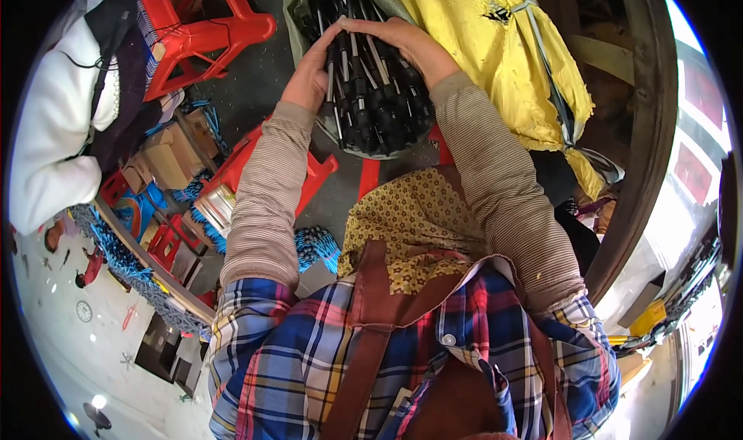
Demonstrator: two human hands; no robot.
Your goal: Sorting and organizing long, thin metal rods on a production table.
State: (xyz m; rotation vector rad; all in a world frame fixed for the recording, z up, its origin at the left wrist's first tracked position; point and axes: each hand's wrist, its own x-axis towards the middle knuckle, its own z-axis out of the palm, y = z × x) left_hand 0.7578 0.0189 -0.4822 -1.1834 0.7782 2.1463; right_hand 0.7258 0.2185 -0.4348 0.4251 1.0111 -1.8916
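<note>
A thick bundle of thin black-and-silver rods with black knobby ends (pixel 368 103) stands in a grey-green sack (pixel 292 14) at the top middle. My left hand (pixel 311 72) curves round the bundle's left side. My right hand (pixel 414 45) wraps its right side, and the tips of both hands meet over the rods. Some fingers are hidden behind the bundle. Striped brown sleeve covers run up both forearms.
A tied yellow sack (pixel 495 61) bulges at the right of the rods. Red plastic stools (pixel 205 37) stand at the left, near a person in a white top (pixel 58 123). Cardboard boxes (pixel 174 154) and bunches of blue rods (pixel 316 245) lie lower left.
</note>
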